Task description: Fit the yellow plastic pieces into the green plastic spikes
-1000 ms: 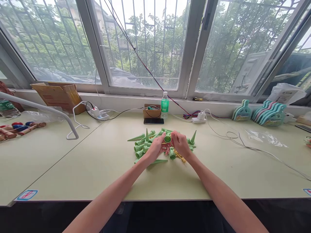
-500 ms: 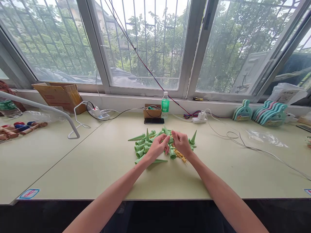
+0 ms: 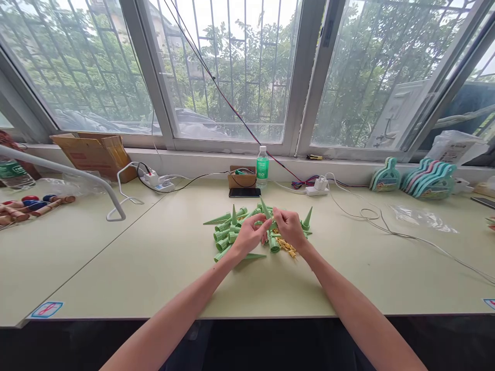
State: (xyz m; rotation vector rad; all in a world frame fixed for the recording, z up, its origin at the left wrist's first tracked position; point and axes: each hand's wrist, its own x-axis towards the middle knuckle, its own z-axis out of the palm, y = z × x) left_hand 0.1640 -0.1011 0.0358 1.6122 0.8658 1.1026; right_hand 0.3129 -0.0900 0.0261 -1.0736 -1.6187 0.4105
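Over a pile of green plastic plant watering spikes [image 3: 222,234], my left hand [image 3: 249,234] is closed around one green spike [image 3: 265,208], its tip pointing up and slightly left. Close against it on the right, my right hand [image 3: 288,226] is curled shut near the spike's lower end. Whatever its fingers pinch is hidden. Small yellow plastic pieces [image 3: 286,247] lie below the right hand, partly covered by it. Another green spike [image 3: 307,219] stands upright just right of that hand, and one more [image 3: 234,215] stands at the left of the pile.
Behind the pile are a black phone [image 3: 245,192], a small cardboard box [image 3: 242,178] and a water bottle [image 3: 262,167]. A white power strip [image 3: 317,189] trails a cable [image 3: 402,236] along the right. A lamp arm [image 3: 77,172] reaches in from the left.
The held spike has tilted a little and its tip shows more clearly above the fingers. Both hands stay in nearly the same place.
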